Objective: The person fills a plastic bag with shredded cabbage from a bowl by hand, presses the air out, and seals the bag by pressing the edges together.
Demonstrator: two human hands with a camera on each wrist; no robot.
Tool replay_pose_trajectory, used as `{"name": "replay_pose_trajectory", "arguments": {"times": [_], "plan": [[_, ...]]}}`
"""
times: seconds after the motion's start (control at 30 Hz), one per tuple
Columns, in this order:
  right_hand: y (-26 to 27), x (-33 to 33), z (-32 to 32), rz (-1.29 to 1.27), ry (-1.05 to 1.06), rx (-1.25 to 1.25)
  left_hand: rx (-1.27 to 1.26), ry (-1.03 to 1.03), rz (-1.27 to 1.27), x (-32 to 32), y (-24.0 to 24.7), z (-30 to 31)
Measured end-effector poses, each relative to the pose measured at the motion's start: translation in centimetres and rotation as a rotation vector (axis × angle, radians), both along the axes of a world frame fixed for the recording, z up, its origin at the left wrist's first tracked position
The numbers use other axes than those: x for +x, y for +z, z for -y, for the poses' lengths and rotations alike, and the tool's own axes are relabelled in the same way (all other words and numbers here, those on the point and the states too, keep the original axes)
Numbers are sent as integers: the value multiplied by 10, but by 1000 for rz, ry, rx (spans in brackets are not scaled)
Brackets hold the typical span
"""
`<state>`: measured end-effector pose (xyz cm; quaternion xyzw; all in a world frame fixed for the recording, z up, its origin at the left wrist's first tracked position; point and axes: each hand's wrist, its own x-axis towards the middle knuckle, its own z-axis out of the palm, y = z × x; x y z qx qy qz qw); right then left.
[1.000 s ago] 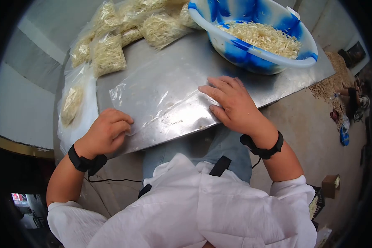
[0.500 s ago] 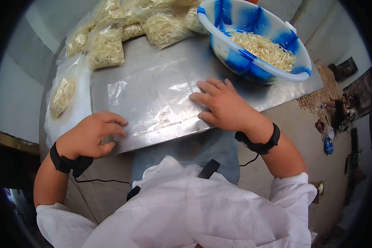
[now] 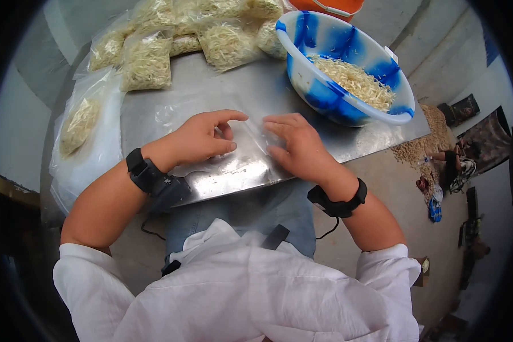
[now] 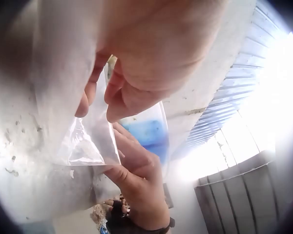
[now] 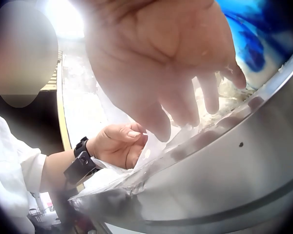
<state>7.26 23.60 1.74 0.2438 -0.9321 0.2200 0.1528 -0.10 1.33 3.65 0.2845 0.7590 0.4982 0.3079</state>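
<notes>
A clear plastic bag [image 3: 248,149] lies on the metal table [image 3: 319,149] in front of me, and part of it is raised in the left wrist view. My left hand [image 3: 196,138] is over the bag, with its index finger stretched out and a gap between thumb and fingers. Facing it, my right hand [image 3: 297,143] is at the bag's right edge, fingers nearly straight and thumb apart. In the left wrist view, the bag's corner overlaps the right thumb. Behind the right hand stands a blue-and-white basin [image 3: 347,111] holding pale shreds [image 3: 356,82].
Several filled bags [image 3: 228,43] are heaped at the back left of the table. On the left, one filled bag [image 3: 80,125] lies on a stack of clear bags [image 3: 105,137]. Behind the basin is an orange bucket [image 3: 330,7]. A brown pile [image 3: 419,137] lies on the floor at right.
My left hand has moved right, from the bag's left side to near the right hand. The right hand stays at the bag's right edge. The head view has shifted, bringing the orange bucket into sight.
</notes>
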Motion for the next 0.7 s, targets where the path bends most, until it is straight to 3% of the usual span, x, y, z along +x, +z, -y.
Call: {"name": "replay_pose_trajectory", "arguments": {"times": [0.03, 0.17, 0.23, 0.4, 0.47, 0.53, 0.67, 0.7], "plan": [[-1, -1, 1, -40, -54, -63, -101, -56, -204, 2, 2, 1], [-9, -11, 0, -60, -184, -215, -301, -147, -374, 7, 11, 4], [-7, -12, -1, -57, -194, -200, -416, -345, -572, 5, 10, 10], [-3, -12, -10, -130, -185, -181, -442, -479, -586, 1, 23, 29], [2, -8, -11, -33, -224, -206, -447, -519, -590, 0, 32, 34], [1, -6, -13, -20, -209, -203, -615, -633, -400, 0, 48, 37], [0, -1, -9, 28, -163, -221, -783, -738, -320, -1, 64, 13], [-1, 0, -9, 27, -160, -220, -925, -765, -282, -3, 63, 1]]}}
